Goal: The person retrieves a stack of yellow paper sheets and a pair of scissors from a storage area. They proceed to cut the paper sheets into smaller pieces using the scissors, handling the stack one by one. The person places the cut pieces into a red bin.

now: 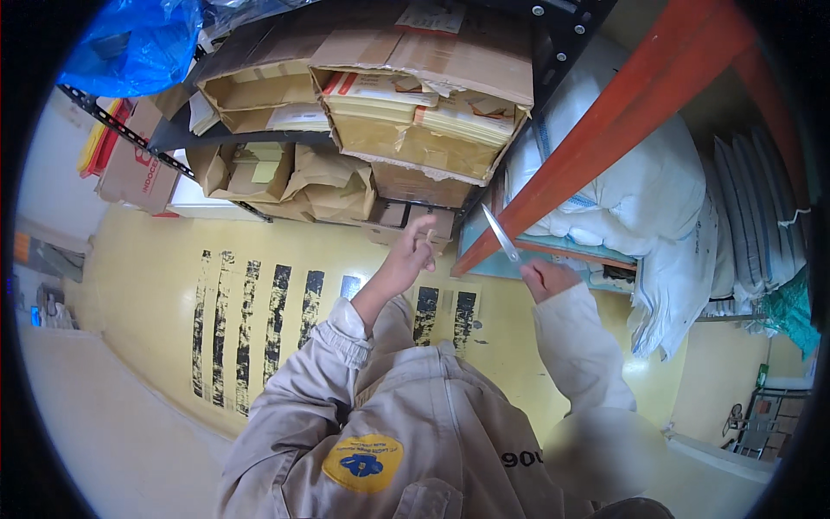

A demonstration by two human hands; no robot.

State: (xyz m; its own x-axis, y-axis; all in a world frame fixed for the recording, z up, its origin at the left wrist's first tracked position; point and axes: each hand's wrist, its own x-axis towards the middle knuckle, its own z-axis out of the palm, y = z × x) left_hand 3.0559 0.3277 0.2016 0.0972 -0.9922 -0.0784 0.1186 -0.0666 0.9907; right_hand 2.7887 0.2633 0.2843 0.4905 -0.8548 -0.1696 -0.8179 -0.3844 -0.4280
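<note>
My left hand [410, 259] is raised in front of the shelf, its fingers bent and spread. A small tan sliver shows at the fingertips, and I cannot tell whether it is a held scrap or part of a finger. In my right hand [550, 280] is a pair of metal scissors [500, 235]. The blades lie together and point up and away; the fist hides the handles. Beyond the hands, an open cardboard box [415, 139] on the shelf holds stacks of printed envelopes or packets [376, 97].
A slanted orange metal post [603, 136] stands close beyond the scissors. Large white sacks [622, 175] fill the rack at right. Lower boxes hold crumpled brown paper [331, 178]. A blue plastic bag [139, 48] hangs upper left. Worn black stripes [279, 292] mark the yellow floor.
</note>
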